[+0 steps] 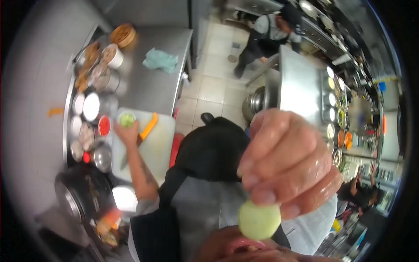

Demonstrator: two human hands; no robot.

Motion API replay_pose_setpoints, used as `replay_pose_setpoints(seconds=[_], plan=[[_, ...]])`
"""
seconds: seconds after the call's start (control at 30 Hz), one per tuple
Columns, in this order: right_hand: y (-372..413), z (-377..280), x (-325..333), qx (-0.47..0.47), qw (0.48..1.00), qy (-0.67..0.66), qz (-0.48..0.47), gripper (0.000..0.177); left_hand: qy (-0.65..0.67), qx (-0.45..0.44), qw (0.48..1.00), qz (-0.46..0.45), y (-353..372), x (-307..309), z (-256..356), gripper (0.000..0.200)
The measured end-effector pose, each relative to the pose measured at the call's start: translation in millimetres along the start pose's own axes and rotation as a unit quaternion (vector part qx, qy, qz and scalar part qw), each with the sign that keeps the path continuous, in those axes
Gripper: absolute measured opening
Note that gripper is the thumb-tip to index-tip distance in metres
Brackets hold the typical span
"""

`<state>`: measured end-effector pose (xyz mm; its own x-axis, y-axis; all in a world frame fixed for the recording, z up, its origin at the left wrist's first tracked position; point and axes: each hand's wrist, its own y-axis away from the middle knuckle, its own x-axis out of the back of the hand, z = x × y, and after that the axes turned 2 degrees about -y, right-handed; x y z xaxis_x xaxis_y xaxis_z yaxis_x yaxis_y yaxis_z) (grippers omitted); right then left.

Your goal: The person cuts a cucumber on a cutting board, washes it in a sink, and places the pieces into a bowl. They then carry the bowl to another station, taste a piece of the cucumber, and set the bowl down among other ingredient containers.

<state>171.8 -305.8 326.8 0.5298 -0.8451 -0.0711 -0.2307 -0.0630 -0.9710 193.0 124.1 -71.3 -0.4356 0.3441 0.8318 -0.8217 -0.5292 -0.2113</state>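
My right hand, large and wet-looking, pinches a round pale-green vegetable slice between its fingertips, right by my mouth at the bottom of the view. Over on the left, my left hand has its fingers around a small bowl of chopped green pieces. That bowl rests on a white cutting board. A knife with a yellow handle lies across the board, partly hidden under my left forearm.
Beside the board stand a red-filled container, white bowls and a large black pot. A teal cloth lies on the steel counter. Another person bends at the back; a steel table stands right.
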Motion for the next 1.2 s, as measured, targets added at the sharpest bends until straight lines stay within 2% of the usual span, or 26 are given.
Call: replay_pose_setpoints(seconds=[0.03,0.13,0.17,0.23,0.27,0.3,0.37,0.4,0.43,0.5,0.57,0.63,0.67,0.73,0.77,0.83,0.9,0.97,1.03,1.2], plan=[[-1,-3,-3,0.007,1.000,0.021,-0.007,0.020,0.023,-0.011,1.000,0.012,-1,-7,-9,0.118],[0,-19,-12,0.039,0.995,-0.041,0.083,0.012,0.038,-0.050,0.998,-0.005,5,7,20,0.113],[0,-19,-10,0.037,0.996,-0.024,0.083,0.012,0.050,-0.068,0.996,-0.017,7,18,37,0.110],[-2,-15,1,0.113,0.987,-0.098,0.063,0.012,0.069,-0.084,0.993,-0.041,6,25,60,0.109],[2,-39,18,0.021,0.995,-0.091,0.025,0.016,0.071,-0.094,0.992,-0.045,4,26,73,0.109],[9,-40,19,0.023,0.996,-0.080,0.030,0.016,0.085,-0.108,0.989,-0.051,6,26,86,0.108],[37,-33,25,-0.005,0.962,-0.129,0.239,0.018,0.097,-0.134,0.985,-0.059,7,27,118,0.108],[54,-33,52,-0.075,0.978,0.058,0.186,0.023,0.113,-0.153,0.978,-0.084,10,28,139,0.107],[73,-29,85,-0.144,0.951,0.244,0.127,0.029,0.131,-0.172,0.970,-0.109,14,25,163,0.106],[102,-16,124,-0.214,0.876,0.428,0.064,0.040,0.147,-0.199,0.961,-0.125,27,13,205,0.107],[183,-13,164,-0.439,0.779,0.434,0.110,0.047,0.157,-0.273,0.928,-0.197,36,-22,251,0.110],[241,-19,191,-0.520,0.726,0.426,0.143,0.047,0.170,-0.297,0.912,-0.227,45,-60,271,0.110],[267,-26,203,-0.519,0.727,0.425,0.146,0.047,0.193,-0.283,0.904,-0.256,55,-66,293,0.109],[303,-38,233,-0.600,0.668,0.415,0.147,0.045,0.169,-0.291,0.895,-0.293,67,-84,330,0.110],[311,-40,253,-0.595,0.673,0.413,0.147,0.045,0.169,-0.288,0.890,-0.311,69,-97,343,0.110],[325,-48,275,-0.618,0.651,0.422,0.131,0.044,0.174,-0.288,0.884,-0.325,70,-112,372,0.110],[326,-50,302,-0.620,0.650,0.420,0.125,0.042,0.185,-0.291,0.875,-0.341,63,-126,407,0.111],[319,-48,328,-0.602,0.645,0.467,0.055,0.041,0.149,-0.366,0.863,-0.315,52,-133,440,0.110],[323,-36,351,-0.615,0.654,0.433,0.076,0.041,0.162,-0.346,0.862,-0.332,46,-139,470,0.110],[289,8,386,-0.661,0.663,0.322,0.139,0.043,0.170,-0.404,0.829,-0.348,37,-157,545,0.110]])
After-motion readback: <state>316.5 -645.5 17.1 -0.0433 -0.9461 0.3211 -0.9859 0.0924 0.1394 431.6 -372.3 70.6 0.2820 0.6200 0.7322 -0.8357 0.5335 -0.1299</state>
